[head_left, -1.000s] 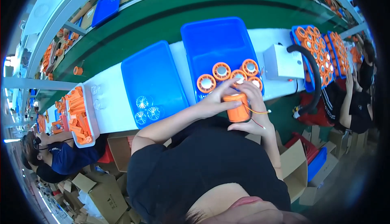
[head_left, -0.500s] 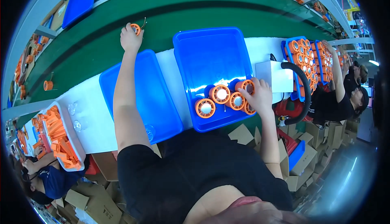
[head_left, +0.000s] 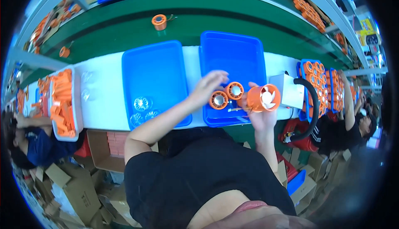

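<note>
My right hand (head_left: pixel 262 120) grips an orange fan (head_left: pixel 269 97) with white blades, raised over the right end of a blue tray (head_left: pixel 232 50); thin wire leads trail from it to the left. Over the same tray, my left hand (head_left: pixel 208 88) reaches in from the left, fingers stretched out and holding nothing. Just beside its fingers, two round orange fan units with silvery centres stand in the tray: one nearer me (head_left: pixel 218 100), one farther (head_left: pixel 235 90). Whatever lies behind the held fan is hidden. Another orange fan unit (head_left: pixel 159 22) with wires stands on the green belt (head_left: pixel 124 29).
Left of the tray is a second blue tray (head_left: pixel 156 67) with several clear round plastic pieces (head_left: pixel 141 103). A white bin (head_left: pixel 77 117) of orange parts stands farther left. At right are a white box (head_left: pixel 286 91), a black hose (head_left: pixel 314 100) and stacked trays of orange units (head_left: pixel 316 83). Co-workers sit on both sides.
My left hand has let go of an orange fan unit on the green belt and come back over the tray. My right hand has lifted a fan from the tray. The view has shifted.
</note>
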`<state>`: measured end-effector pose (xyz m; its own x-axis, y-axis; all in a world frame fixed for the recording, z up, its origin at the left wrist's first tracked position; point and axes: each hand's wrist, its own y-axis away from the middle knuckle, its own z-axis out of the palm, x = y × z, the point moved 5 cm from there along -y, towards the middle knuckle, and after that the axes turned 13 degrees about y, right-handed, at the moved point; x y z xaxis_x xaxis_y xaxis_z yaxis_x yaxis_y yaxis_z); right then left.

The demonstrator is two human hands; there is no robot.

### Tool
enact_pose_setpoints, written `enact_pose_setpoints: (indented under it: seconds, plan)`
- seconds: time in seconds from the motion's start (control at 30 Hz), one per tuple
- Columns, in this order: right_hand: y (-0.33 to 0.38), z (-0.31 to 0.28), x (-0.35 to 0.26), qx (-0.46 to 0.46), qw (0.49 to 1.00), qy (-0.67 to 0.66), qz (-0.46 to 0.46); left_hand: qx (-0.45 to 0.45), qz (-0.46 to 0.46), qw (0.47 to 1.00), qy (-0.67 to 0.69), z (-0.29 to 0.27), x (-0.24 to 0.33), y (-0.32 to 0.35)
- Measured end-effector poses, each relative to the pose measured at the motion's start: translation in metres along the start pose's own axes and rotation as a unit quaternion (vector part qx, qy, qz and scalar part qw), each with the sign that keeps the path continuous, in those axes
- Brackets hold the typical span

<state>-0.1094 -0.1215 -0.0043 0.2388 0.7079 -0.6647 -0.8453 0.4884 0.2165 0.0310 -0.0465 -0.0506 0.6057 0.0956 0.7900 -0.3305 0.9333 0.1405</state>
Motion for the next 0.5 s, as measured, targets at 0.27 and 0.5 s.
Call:
enact_pose_setpoints:
  seconds: [0.27, 0.5]
  plan:
    - [-0.009, 0.041, 0.072, 0.095, 0.944, 0.315, -0.022, 0.061, 0.003, 0.921, 0.386, 0.028, -0.018, 0.084]
    - [-0.016, 0.1, 0.126, -0.147, 0.721, 0.641, -0.218, 0.157, 0.157, 0.863, 0.453, -0.026, -0.006, 0.148]
